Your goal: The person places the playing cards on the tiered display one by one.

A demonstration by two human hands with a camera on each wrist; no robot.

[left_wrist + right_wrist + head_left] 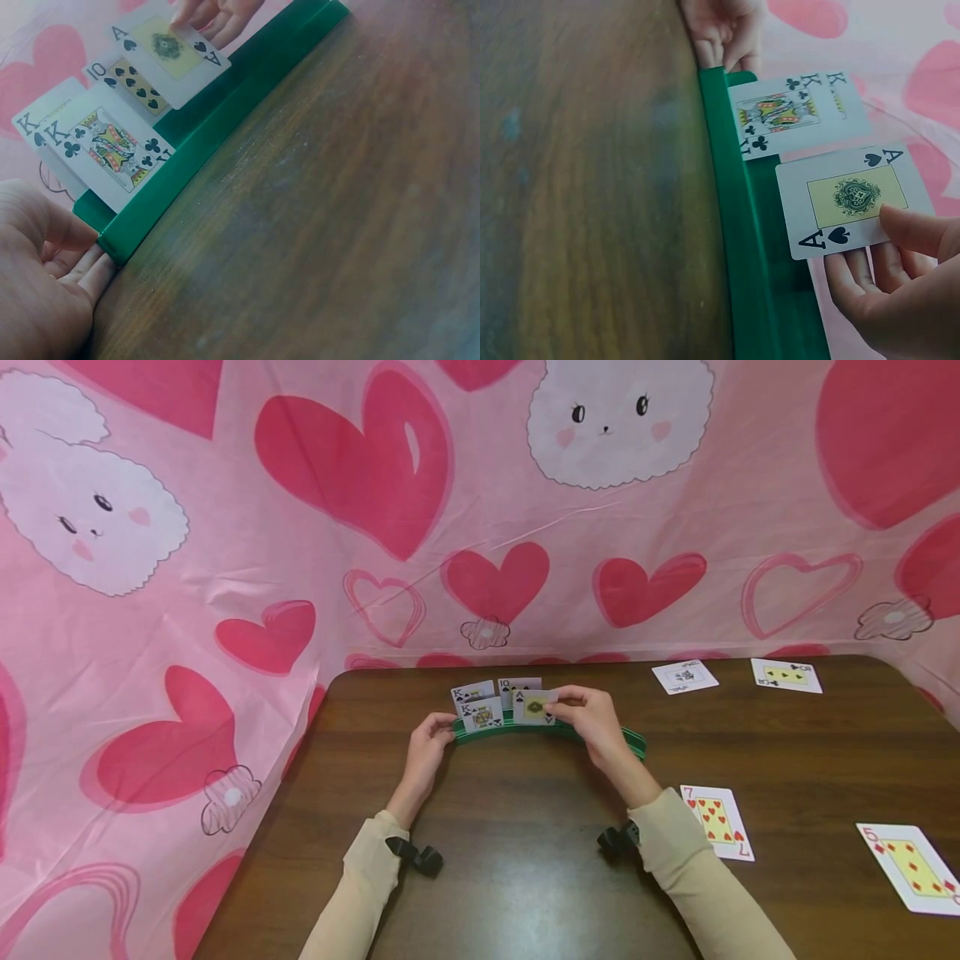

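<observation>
A curved green card holder [480, 734] stands on the table. My left hand [429, 745] grips its left end, with thumb and fingers at the corner [45, 262]. My right hand [596, 722] pinches the ace of spades [847, 199] by its right side, thumb on the face and fingers behind. That ace is held upright over the holder, just in front of the ten of spades [135, 86]. At the holder's left end the king of clubs [482, 716] stands in front of the king of spades [471, 690], partly covering it.
On the right lie the seven of hearts [717, 822], partly beside my right sleeve, and the five of diamonds [909, 868]. Farther back are a joker-like card [685, 677] and an eight of clubs [787, 676]. A pink heart-patterned cloth [570, 527] hangs behind the table [510, 860].
</observation>
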